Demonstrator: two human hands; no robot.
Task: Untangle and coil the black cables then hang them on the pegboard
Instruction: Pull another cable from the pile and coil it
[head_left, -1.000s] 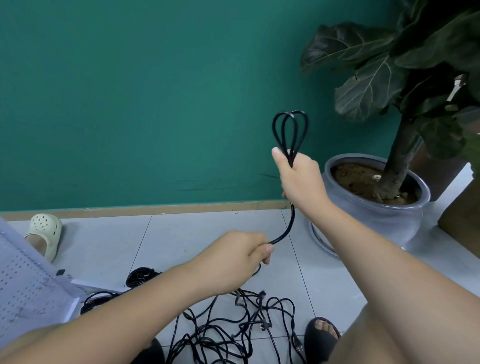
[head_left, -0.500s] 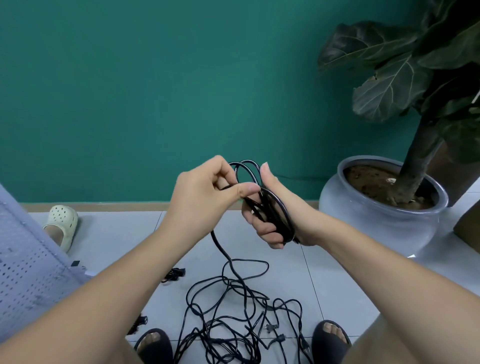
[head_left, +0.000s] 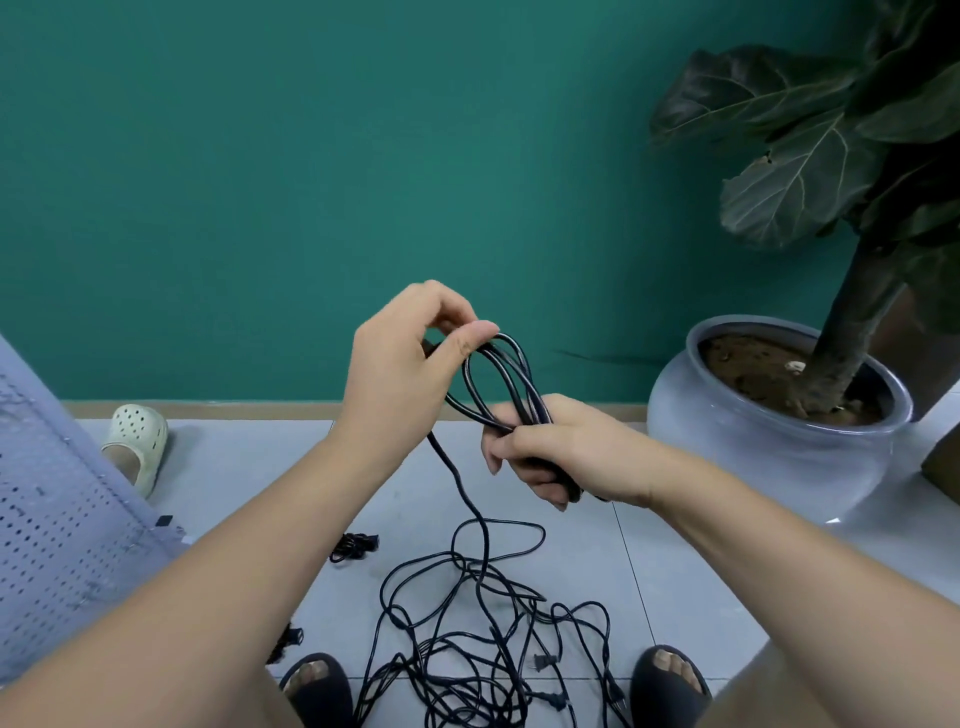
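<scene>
My right hand grips a small coil of black cable at its lower end, loops pointing up and left. My left hand pinches the same cable at the top of the loops between thumb and fingers. From there the cable hangs down to a tangled heap of black cables on the tiled floor between my feet. A perforated grey pegboard leans at the left edge. A small bundled cable lies on the floor beside it.
A large grey pot with a leafy plant stands at the right against the green wall. A cream clog lies at the left by the skirting. My sandalled feet flank the heap. A brown box edge shows at far right.
My left hand came up from near the floor to the coil, laying another loop onto it. My right hand lowered the coil from head height to chest height.
</scene>
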